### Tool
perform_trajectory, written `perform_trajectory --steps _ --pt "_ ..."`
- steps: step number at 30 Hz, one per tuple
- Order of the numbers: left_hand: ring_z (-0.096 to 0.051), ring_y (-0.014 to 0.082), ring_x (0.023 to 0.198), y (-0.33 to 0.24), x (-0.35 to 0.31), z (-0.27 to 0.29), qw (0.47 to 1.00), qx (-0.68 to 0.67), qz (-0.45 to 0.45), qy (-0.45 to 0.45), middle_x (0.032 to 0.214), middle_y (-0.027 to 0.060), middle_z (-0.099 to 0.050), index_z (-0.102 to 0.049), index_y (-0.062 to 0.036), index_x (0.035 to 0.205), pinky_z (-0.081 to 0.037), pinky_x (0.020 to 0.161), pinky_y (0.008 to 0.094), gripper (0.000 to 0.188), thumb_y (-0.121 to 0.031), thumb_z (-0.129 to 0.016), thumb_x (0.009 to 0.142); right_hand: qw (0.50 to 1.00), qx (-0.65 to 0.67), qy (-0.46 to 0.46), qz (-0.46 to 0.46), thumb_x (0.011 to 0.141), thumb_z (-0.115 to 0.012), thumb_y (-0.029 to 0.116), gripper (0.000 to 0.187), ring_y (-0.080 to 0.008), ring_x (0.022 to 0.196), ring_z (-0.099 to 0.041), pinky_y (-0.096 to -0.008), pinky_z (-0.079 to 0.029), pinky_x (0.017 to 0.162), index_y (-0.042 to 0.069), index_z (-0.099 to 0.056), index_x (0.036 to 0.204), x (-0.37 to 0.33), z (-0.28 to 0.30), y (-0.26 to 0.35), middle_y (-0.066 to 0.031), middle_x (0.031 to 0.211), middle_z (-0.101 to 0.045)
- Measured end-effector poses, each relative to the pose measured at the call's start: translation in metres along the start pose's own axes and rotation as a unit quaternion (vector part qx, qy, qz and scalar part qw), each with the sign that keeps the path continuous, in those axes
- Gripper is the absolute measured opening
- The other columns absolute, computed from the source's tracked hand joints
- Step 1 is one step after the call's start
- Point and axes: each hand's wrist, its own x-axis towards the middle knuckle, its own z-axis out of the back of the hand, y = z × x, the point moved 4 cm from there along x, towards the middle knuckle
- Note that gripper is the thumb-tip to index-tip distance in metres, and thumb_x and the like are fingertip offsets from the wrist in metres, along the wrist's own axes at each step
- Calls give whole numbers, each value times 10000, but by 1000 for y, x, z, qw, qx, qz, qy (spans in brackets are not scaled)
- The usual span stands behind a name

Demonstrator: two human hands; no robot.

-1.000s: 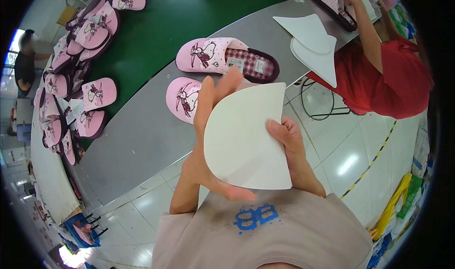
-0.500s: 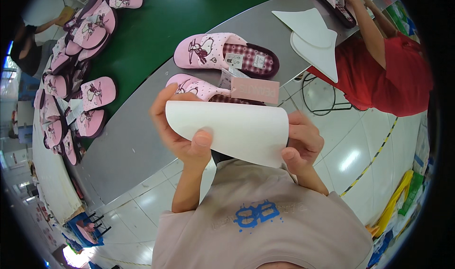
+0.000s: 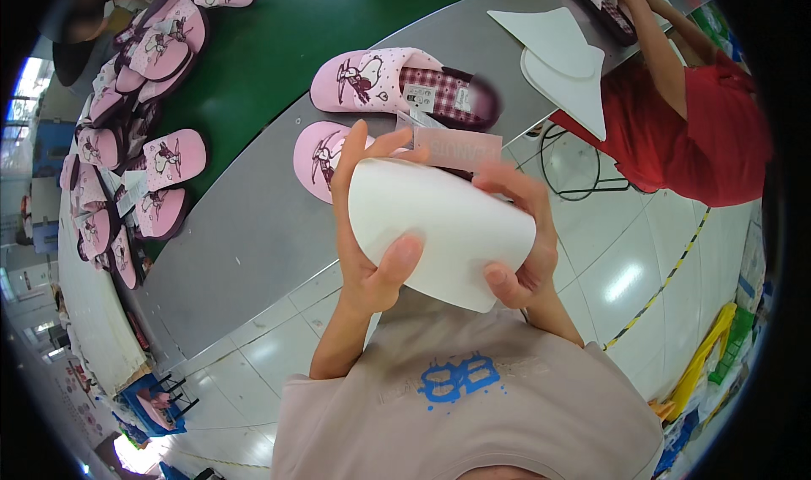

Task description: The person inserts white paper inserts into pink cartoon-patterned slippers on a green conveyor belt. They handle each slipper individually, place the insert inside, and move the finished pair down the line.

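Observation:
Between my two hands is a curved white card insert (image 3: pixel 443 226), bent over on itself in front of my chest. My left hand (image 3: pixel 372 260) grips its left end, thumb on the near face and fingers behind the far edge. At the other end my right hand (image 3: pixel 528 243) pinches it, thumb below and fingers over the top. Just beyond lie two pink slippers with a cartoon print: the farther slipper (image 3: pixel 363 81) shows a plaid insole, while the nearer slipper (image 3: pixel 317 159) is partly hidden by my left fingers and the card. A pink hang tag (image 3: pixel 460 148) lies over them.
More flat white card inserts (image 3: pixel 566 70) lie on the grey table (image 3: pixel 228 252) to the right. A co-worker in red (image 3: pixel 684 133) handles another slipper (image 3: pixel 596 2). Several pink slippers (image 3: pixel 173 163) are heaped at left beside a green surface (image 3: pixel 245 74). A black-framed stool (image 3: pixel 570 167) stands at right.
Both hands have shifted the white card, my left hand moving right along it. It is now bent more tightly and tilted down to the right. The nearer slipper's toe shows more.

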Motion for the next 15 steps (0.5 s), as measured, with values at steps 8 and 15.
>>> perform_trajectory --steps 8,15 --pt "-590 318 1325 -4 -9 4 1000 -6 10 25 1511 278 -493 -189 -3 1675 -526 1064 451 1051 -216 -761 820 1000 24 0 -15 941 -716 287 475 -340 1049 -704 -405 -595 907 -157 -712 1111 -4 2 1 -357 1367 -586" --pt "-581 334 1360 -6 -10 6 1000 3 -18 19 1550 271 -482 -177 24 1677 -495 1102 446 982 -231 -729 905 998 10 -7 -58 906 -745 273 408 -429 1293 -595 -501 -505 1073 -83 -758 1105 -5 7 0 -379 1505 -467"
